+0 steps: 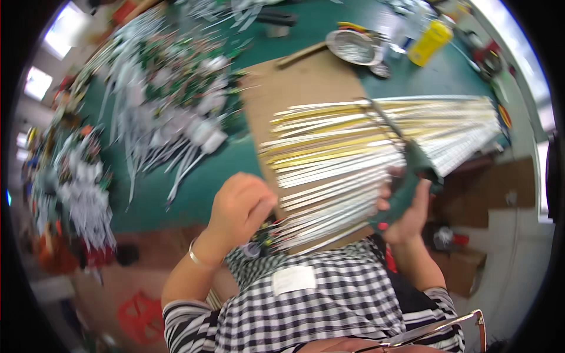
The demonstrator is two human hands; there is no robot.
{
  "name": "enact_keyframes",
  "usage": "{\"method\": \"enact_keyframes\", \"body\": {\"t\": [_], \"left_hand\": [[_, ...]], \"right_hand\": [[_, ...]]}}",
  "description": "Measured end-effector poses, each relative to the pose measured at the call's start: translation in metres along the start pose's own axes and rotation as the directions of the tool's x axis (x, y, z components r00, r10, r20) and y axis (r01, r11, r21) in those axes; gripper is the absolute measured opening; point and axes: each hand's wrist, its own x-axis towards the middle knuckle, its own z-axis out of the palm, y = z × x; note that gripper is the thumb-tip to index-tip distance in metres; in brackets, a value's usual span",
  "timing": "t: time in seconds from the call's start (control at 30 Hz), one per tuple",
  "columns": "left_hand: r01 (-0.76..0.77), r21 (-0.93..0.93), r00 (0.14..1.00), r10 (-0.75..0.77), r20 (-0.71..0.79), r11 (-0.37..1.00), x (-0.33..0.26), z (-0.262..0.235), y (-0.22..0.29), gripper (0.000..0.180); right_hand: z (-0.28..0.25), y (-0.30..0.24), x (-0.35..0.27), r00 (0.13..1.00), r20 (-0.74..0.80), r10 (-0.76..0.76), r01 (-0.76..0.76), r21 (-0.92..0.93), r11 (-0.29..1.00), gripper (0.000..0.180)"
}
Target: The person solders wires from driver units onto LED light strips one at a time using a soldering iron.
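Observation:
My right hand (409, 215) is wrapped round the handle of a dark green soldering gun (412, 176). Its long thin metal tip (385, 120) points up and left over a fanned row of white and yellow strips (335, 138). To the left of the strips' ends is my left hand (241, 206), its fingers curled closed near the table's front edge. Whatever those fingers may hold is hidden. Just beside and below it, a small tangle of dark parts and wires (265, 235) is blurred.
Under the strips lies a brown cardboard sheet (294, 82) on the green table (223, 215). A metal bowl (355, 48) and a yellow bottle (431, 42) stand at the back right. Heaped white cables with green boards (182, 88) cover the left side. More cables (88, 182) hang farther left.

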Motion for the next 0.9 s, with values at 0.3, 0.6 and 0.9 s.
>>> {"method": "enact_keyframes", "body": {"t": [0.3,0.6,0.9], "left_hand": [[-0.122,-0.256,0.97,0.17,0.176,0.959,0.023,0.048,0.055,0.042],[-0.116,-0.31,0.97,0.175,0.171,0.944,0.02,0.053,0.054,0.042],[-0.413,0.04,0.905,0.405,0.131,0.91,0.02,0.05,0.047,0.037]], "right_hand": [[0.03,0.041,0.007,0.978,0.19,0.09,-0.098,0.031,0.995,0.078],[0.03,0.044,0.007,0.968,0.202,0.147,-0.165,0.074,0.984,0.082],[0.029,0.047,0.006,0.963,0.208,0.171,-0.198,0.118,0.973,0.08]]}}
